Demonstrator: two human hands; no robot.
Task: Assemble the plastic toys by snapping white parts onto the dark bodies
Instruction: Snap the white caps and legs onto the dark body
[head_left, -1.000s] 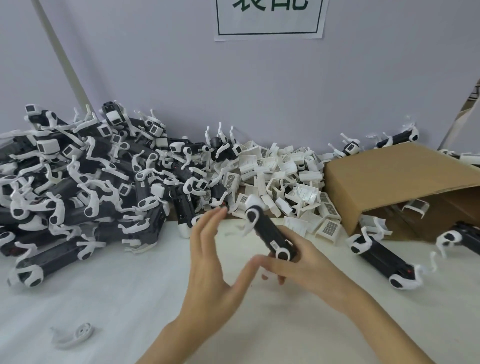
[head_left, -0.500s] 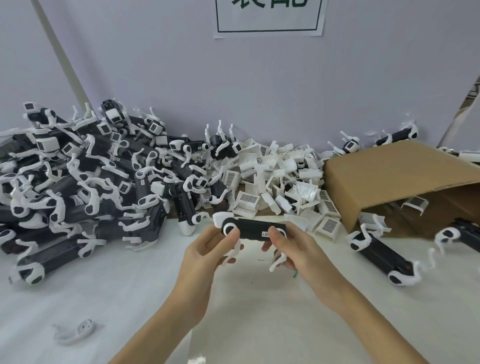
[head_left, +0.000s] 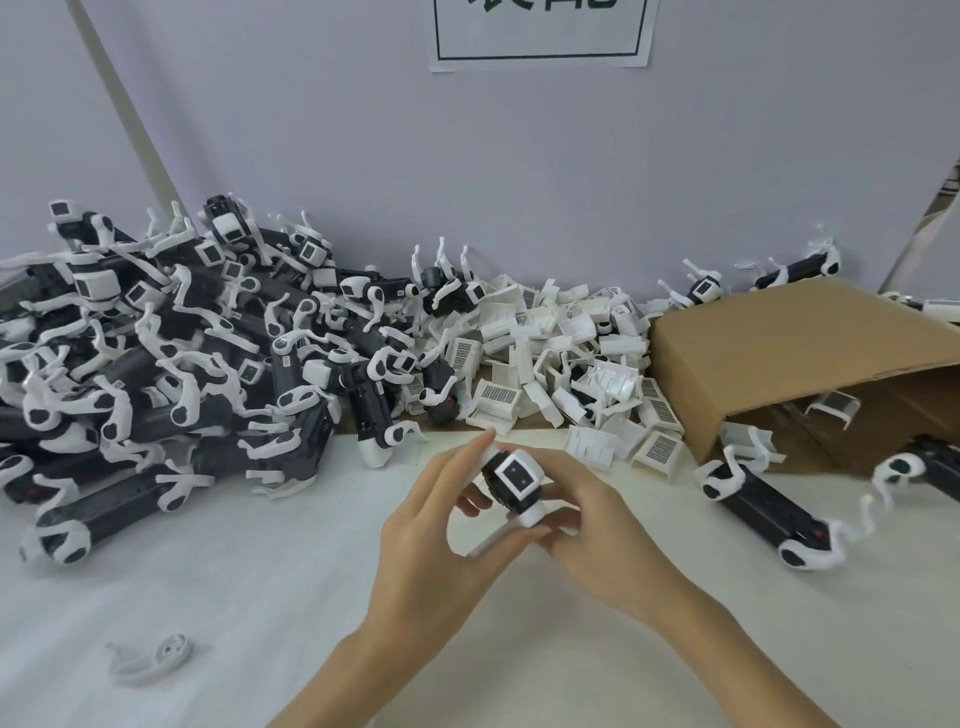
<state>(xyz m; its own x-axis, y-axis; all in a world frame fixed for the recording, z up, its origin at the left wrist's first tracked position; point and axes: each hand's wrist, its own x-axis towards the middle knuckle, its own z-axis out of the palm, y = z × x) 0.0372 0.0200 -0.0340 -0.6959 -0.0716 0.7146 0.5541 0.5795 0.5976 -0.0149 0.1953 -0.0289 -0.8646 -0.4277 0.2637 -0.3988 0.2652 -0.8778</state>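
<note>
Above the middle of the white table, both hands hold one dark toy body (head_left: 511, 480) end-on to the camera, its white square-framed end cap facing me. My left hand (head_left: 434, 525) grips its left side with fingers reaching up over the top. My right hand (head_left: 587, 519) grips it from the right and below, fingers curled under the white lower part. A heap of loose white parts (head_left: 566, 364) lies at the back centre.
A large pile of assembled dark-and-white toys (head_left: 156, 364) fills the left. An open cardboard box (head_left: 800, 353) lies on its side at the right, with more toys (head_left: 758, 512) in front of it. A single white leg part (head_left: 156, 657) lies near the front left.
The toy body lay crosswise between my hands half a second ago. Now it is turned end-on toward me and held slightly lower, with both hands closed in around it.
</note>
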